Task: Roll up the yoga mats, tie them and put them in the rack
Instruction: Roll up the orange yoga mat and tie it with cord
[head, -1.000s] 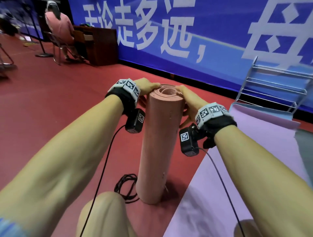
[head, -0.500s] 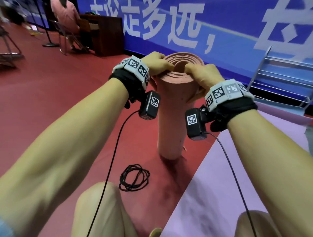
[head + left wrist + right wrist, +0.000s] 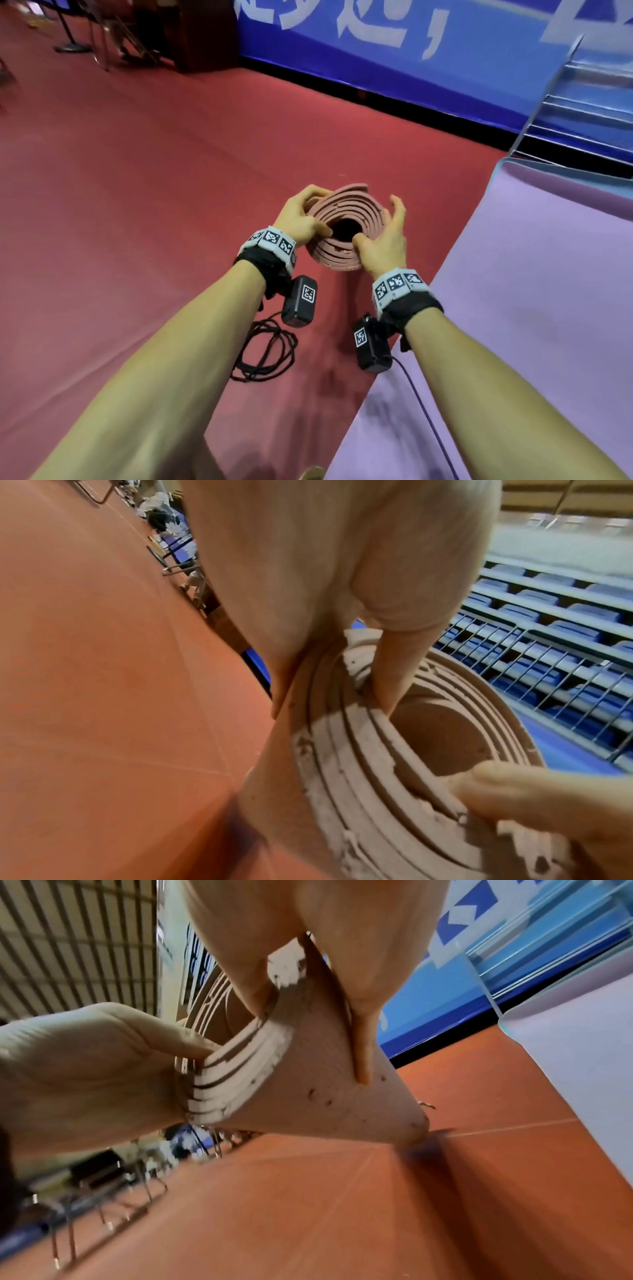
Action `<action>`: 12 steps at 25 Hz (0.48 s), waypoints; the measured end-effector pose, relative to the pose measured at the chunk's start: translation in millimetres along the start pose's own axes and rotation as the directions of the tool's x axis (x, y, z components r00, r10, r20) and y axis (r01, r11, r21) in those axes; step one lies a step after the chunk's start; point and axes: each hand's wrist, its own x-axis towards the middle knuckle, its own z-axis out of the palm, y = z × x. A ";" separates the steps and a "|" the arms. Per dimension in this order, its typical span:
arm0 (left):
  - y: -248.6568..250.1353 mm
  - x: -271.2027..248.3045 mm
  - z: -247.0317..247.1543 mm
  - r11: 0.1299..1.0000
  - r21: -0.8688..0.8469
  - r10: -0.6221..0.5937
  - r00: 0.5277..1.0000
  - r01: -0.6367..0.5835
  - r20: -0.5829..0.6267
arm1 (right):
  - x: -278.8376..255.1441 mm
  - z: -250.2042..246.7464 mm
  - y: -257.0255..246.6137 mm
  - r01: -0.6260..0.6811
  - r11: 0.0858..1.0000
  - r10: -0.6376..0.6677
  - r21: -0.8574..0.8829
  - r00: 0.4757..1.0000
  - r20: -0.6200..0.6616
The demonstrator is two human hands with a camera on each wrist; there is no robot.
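rolled mat [image 3: 342,219] dusty pink, pale worn edges on the spiral end, dark hollow core, small dark specks on its outer skin [image 3: 318,1096]. floor [image 3: 154,164] deep red with thin pale lines. flat mat [image 3: 534,274] lilac. banner [image 3: 342,44] blue with pale grey-white characters, black strip along its base. rack [image 3: 582,99] silver-grey. wrist bands [image 3: 272,240] pale grey with black-and-white square codes, black straps below. coiled cord [image 3: 263,353] black. stand seats [image 3: 565,631] blue.

The red matte sports floor [image 3: 137,171] bears the upright rolled pink foam mat [image 3: 337,253]; a flat lilac mat [image 3: 531,308] right; a coiled black cord [image 3: 263,349] near.
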 end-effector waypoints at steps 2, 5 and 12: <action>-39.9 2.1 2.1 0.999 0.037 -0.038 0.999 0.037 0.023 | 9.1 15.1 24.5 0.011 0.980 0.014 -0.198 0.993 0.121; -76.6 0.1 -3.3 0.996 0.081 -0.031 0.996 0.025 0.082 | 12.2 36.8 41.9 0.198 0.822 -0.084 -0.534 0.969 0.231; -140.2 -4.4 -27.7 0.925 0.344 -0.236 0.955 0.164 0.181 | 15.7 85.2 79.4 0.332 0.697 -0.146 -0.635 0.933 0.328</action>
